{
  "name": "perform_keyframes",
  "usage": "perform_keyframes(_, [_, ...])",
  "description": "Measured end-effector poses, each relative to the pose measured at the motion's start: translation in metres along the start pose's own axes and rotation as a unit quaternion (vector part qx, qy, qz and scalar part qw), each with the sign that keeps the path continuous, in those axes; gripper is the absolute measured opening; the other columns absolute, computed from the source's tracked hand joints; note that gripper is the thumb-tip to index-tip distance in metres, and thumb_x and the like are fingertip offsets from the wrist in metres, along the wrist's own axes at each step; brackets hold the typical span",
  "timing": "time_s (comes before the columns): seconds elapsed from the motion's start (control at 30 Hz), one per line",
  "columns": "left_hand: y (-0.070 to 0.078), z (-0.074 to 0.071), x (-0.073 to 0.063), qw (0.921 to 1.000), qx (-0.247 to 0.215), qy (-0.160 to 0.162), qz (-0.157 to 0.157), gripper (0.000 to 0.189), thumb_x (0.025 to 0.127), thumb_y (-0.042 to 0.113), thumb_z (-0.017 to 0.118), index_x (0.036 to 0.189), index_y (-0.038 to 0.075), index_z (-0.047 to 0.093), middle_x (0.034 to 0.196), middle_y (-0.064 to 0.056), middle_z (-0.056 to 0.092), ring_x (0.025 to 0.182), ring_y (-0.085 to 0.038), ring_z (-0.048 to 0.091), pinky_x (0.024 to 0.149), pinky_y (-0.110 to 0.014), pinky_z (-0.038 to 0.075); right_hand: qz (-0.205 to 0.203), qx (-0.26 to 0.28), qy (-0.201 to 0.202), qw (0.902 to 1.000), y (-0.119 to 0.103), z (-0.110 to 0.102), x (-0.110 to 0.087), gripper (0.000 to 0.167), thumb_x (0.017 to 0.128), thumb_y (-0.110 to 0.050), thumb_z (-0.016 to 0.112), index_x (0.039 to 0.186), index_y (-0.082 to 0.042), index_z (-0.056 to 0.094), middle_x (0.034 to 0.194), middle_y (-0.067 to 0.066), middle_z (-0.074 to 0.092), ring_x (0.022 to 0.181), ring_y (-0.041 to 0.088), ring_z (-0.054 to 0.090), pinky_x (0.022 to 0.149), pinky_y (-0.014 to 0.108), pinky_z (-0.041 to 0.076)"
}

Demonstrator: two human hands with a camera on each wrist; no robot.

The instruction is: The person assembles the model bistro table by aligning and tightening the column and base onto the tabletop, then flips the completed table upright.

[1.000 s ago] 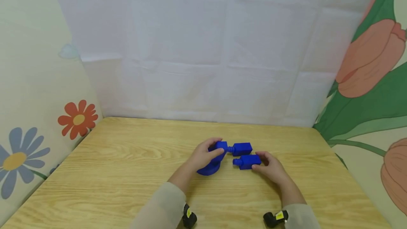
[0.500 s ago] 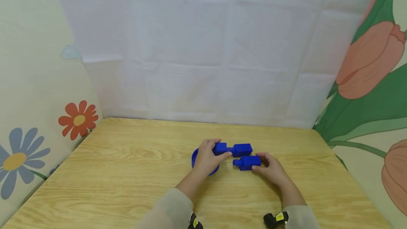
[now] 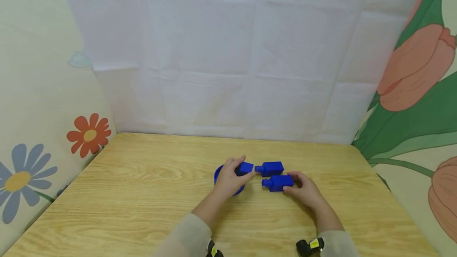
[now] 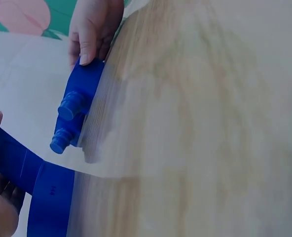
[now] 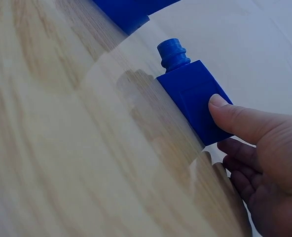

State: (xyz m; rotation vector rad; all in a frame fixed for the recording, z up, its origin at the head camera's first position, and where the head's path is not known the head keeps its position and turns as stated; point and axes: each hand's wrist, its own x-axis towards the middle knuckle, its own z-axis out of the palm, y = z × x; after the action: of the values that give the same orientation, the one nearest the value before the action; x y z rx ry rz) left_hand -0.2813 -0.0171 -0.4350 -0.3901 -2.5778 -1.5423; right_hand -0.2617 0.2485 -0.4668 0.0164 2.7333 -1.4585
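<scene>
My left hand (image 3: 228, 177) grips a blue ring-shaped piece with a rectangular block arm (image 3: 245, 168), thumb and fingers on either side of the arm. In the left wrist view its broad curved band (image 4: 50, 202) shows below the arm. Just right of the arm's end lies a blue bottle-shaped block (image 3: 273, 168) with a ridged round neck pointing left. A matching blue bottle-shaped block (image 3: 281, 183) lies in front of it, neck also to the left. My right hand (image 3: 307, 189) pinches that nearer block at its back end, with the thumb (image 5: 219, 101) on its upper face.
The wood-grain table (image 3: 150, 169) stretches around both hands. A white cloth (image 3: 221, 58) hangs behind it, and flower-printed walls (image 3: 410, 122) flank it. A black wrist camera (image 3: 309, 246) sits at my right sleeve.
My left hand moved right and turned the ring piece flatter, its arm meeting the far block's neck, then drew slightly left, leaving a small gap. My right hand stayed put.
</scene>
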Motion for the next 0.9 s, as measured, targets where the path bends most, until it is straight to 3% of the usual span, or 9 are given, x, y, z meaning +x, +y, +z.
perform_keyframes(0.17, [-0.007, -0.008, -0.004, 0.9982, -0.056, -0.016, -0.008, 0.058, 0.084, 0.026, 0.077, 0.134, 0.004, 0.057, 0.130, -0.017, 0.059, 0.121, -0.033, 0.056, 0.104, -0.048, 0.046, -0.001, -0.001, 0.003, 1.0000, 0.000, 0.000, -0.001, 0.056, 0.087, -0.028, 0.075, 0.134, -0.007, 0.053, 0.136, 0.019, 0.057, 0.131, 0.041, 0.047, 0.111, 0.057, 0.035])
perform_keyframes(0.43, [-0.015, -0.022, -0.009, 0.9892, -0.142, -0.027, -0.023, 0.038, 0.085, 0.010, 0.073, 0.121, 0.004, 0.061, 0.124, -0.017, 0.064, 0.120, -0.034, 0.058, 0.104, -0.051, 0.046, -0.012, 0.023, 0.004, 0.9996, -0.006, 0.001, -0.003, 0.047, 0.088, -0.027, 0.074, 0.127, -0.009, 0.054, 0.132, 0.018, 0.059, 0.120, 0.036, 0.055, 0.102, 0.052, 0.045])
perform_keyframes(0.57, [-0.021, -0.027, -0.011, 0.9878, -0.153, -0.025, -0.012, 0.035, 0.086, 0.005, 0.068, 0.121, 0.001, 0.062, 0.127, -0.022, 0.063, 0.122, -0.037, 0.056, 0.104, -0.053, 0.046, -0.005, 0.075, -0.006, 0.9972, -0.010, 0.001, -0.005, 0.048, 0.091, -0.025, 0.071, 0.130, -0.010, 0.048, 0.141, 0.020, 0.051, 0.121, 0.037, 0.056, 0.100, 0.048, 0.048])
perform_keyframes(0.73, [-0.025, -0.028, -0.012, 0.9874, -0.158, 0.001, 0.010, 0.034, 0.085, 0.000, 0.063, 0.118, -0.003, 0.062, 0.123, -0.027, 0.062, 0.117, -0.039, 0.057, 0.100, -0.050, 0.047, 0.001, 0.140, -0.012, 0.9901, -0.012, 0.002, -0.004, 0.052, 0.093, -0.019, 0.068, 0.136, -0.008, 0.040, 0.147, 0.027, 0.041, 0.120, 0.037, 0.058, 0.097, 0.038, 0.051])
perform_keyframes(0.9, [-0.020, -0.022, -0.013, 0.9930, -0.110, 0.038, -0.024, 0.036, 0.084, 0.017, 0.074, 0.116, 0.005, 0.063, 0.125, -0.022, 0.062, 0.117, -0.038, 0.058, 0.097, -0.052, 0.049, 0.000, 0.201, -0.007, 0.9796, -0.014, 0.006, -0.003, 0.053, 0.092, -0.007, 0.066, 0.136, -0.006, 0.036, 0.141, 0.030, 0.043, 0.115, 0.033, 0.059, 0.087, 0.025, 0.053])
